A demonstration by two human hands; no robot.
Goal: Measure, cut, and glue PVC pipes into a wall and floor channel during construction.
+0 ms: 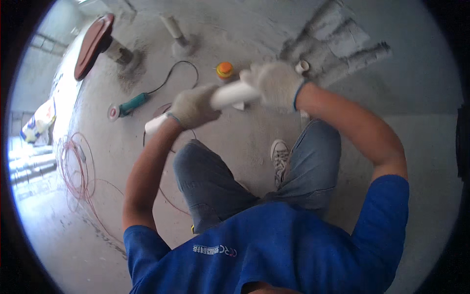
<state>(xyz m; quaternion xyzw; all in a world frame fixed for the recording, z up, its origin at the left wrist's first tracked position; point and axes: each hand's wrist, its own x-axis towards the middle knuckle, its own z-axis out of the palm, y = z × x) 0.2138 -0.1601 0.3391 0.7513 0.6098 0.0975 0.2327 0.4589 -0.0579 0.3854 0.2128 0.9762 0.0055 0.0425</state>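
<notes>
A short white plastic pipe point(235, 94) is held up in front of me, tilted with its right end higher. My left hand point(196, 105), in a pale knit work glove, wraps round its middle; the left end sticks out past my wrist. At the right end, my right hand point(278, 84), gloved too and smeared by motion, closes over the pipe and hides its tip. Just beyond the pipe, a small container with an orange cap point(224, 69) stands on the floor. A white pipe fitting point(302, 66) lies past my right hand.
A teal angle grinder point(132, 104) lies on the concrete floor, its black cord curling away. Two upright pipe stubs point(172, 28) rise at the back, one beside a reddish-brown board point(94, 46). Coiled reddish cable point(76, 164) spreads at left; a broken-up groove point(338, 44) runs far right.
</notes>
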